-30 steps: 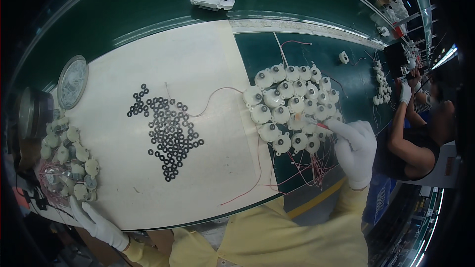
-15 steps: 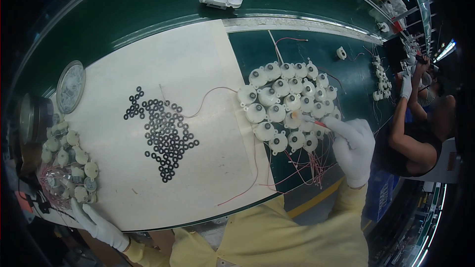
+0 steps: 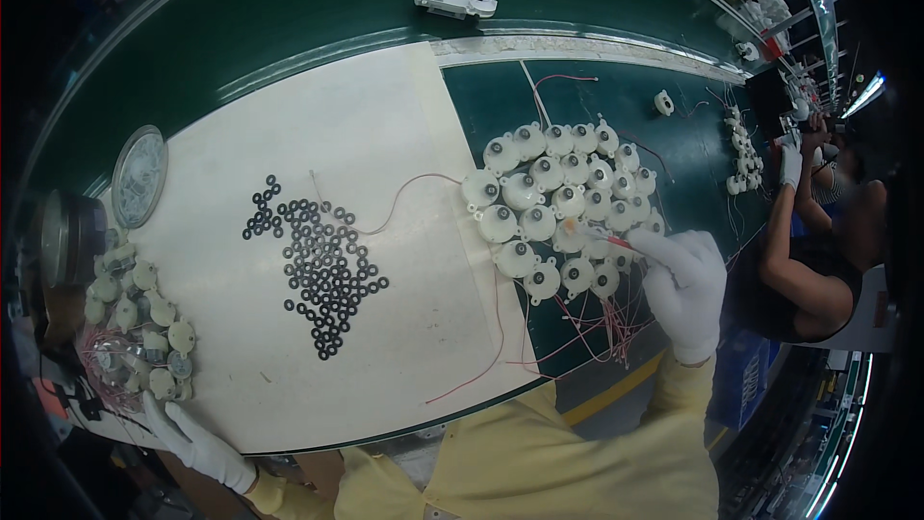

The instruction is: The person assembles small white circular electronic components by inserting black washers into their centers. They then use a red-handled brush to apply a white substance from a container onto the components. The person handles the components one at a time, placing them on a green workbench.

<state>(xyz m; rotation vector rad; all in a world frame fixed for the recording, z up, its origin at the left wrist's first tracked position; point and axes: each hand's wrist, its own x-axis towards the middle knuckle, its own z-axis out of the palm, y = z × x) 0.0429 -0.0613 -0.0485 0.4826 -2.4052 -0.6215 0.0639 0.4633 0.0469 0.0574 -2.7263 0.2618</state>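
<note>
Green conveyor belting (image 3: 289, 29) curves around a cream paper sheet (image 3: 385, 135) laid on the bench, and everything else sits relative to that sheet. Just off its right edge lies a cluster of white round plastic motor housings (image 3: 558, 207) with thin red wires (image 3: 597, 327) trailing toward the person. The white-gloved right hand (image 3: 688, 279) reaches into that cluster, fingers pressed together on a slim red-tipped tool (image 3: 597, 234) (possibly a pen; it is too small to tell). On the sheet's middle lie scattered small black rubber rings (image 3: 322, 274). At its lower left corner the white-gloved left hand (image 3: 197, 443) rests with fingers spread, touching a second pile of housings (image 3: 140, 327).
</note>
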